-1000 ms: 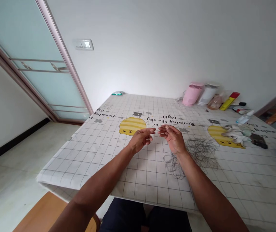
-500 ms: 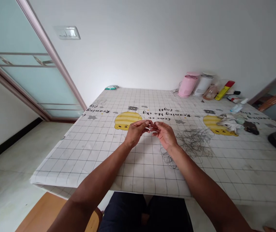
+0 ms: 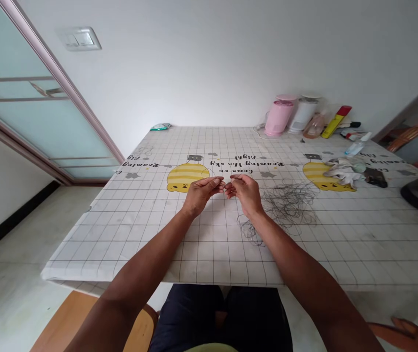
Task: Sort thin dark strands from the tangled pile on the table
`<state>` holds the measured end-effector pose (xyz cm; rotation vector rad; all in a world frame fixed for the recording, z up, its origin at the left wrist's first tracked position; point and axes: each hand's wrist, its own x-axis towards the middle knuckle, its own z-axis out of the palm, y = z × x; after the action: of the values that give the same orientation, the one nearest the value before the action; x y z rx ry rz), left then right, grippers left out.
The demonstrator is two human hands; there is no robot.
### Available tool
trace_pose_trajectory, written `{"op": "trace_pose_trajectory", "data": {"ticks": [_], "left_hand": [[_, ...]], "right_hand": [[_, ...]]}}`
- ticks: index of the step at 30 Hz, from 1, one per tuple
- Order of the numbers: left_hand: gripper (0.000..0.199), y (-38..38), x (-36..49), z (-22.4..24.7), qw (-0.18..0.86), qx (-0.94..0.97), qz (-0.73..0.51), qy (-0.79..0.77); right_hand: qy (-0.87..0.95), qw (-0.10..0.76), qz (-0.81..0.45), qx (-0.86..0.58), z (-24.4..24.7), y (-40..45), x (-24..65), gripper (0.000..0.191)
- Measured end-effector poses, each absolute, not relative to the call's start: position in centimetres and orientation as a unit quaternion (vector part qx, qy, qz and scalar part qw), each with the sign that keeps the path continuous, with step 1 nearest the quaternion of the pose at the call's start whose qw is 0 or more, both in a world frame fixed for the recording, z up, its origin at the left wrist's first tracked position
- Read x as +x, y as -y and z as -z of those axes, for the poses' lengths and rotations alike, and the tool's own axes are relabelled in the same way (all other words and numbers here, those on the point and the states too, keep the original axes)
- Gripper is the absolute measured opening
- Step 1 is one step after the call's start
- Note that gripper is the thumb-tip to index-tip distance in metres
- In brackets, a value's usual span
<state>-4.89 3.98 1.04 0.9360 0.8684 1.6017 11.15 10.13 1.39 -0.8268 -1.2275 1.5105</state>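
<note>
My left hand (image 3: 200, 195) is raised over the table, its thumb and fingertips pinched together. Close beside it my right hand (image 3: 246, 194) makes a similar pinch, a small gap between the two sets of fingertips. Whatever they hold is too thin or small to make out. A loose tangle of thin dark strands, like wire or thread (image 3: 292, 203), lies on the table just right of my right hand, and part of it passes behind my right wrist.
A checked tablecloth (image 3: 121, 239) covers the table. Along the wall stand a pink cylindrical device (image 3: 279, 118), a white one (image 3: 303, 116) and a yellow-red box (image 3: 336, 122). At right lie a crumpled cloth (image 3: 342, 172) and a dark object (image 3: 375, 177). A wooden stool (image 3: 62, 322) is below left.
My fingertips have moved slightly apart from each other, both hands still pinching. The whole view has shifted a little; the tangle of strands keeps its place on the table.
</note>
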Motion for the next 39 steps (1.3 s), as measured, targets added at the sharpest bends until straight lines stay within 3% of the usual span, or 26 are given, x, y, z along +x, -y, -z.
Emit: {"op": "trace_pose_trajectory", "data": {"ticks": [10,25,31,39], "left_hand": [[0.038,-4.1,-5.5,-0.7,0.567,0.357,-0.661,-0.338],[0.039,-4.0,-5.6,-0.5,0.588,0.366,-0.639,-0.333],[0.040,-4.0,-5.4,-0.3,0.568,0.383,-0.636,-0.354],[0.039,-3.8,-4.8,-0.1,0.511,0.397,-0.643,-0.410]], "right_hand": [[0.558,0.499,-0.576,-0.327,-0.5,-10.2,11.1,0.041],[0.665,0.441,-0.495,-0.345,-2.1,-9.8,12.2,0.038],[0.724,0.444,-0.416,-0.326,-2.0,-10.0,12.4,0.029],[0.814,0.398,-0.285,-0.313,-0.9,-10.9,12.4,0.033]]}}
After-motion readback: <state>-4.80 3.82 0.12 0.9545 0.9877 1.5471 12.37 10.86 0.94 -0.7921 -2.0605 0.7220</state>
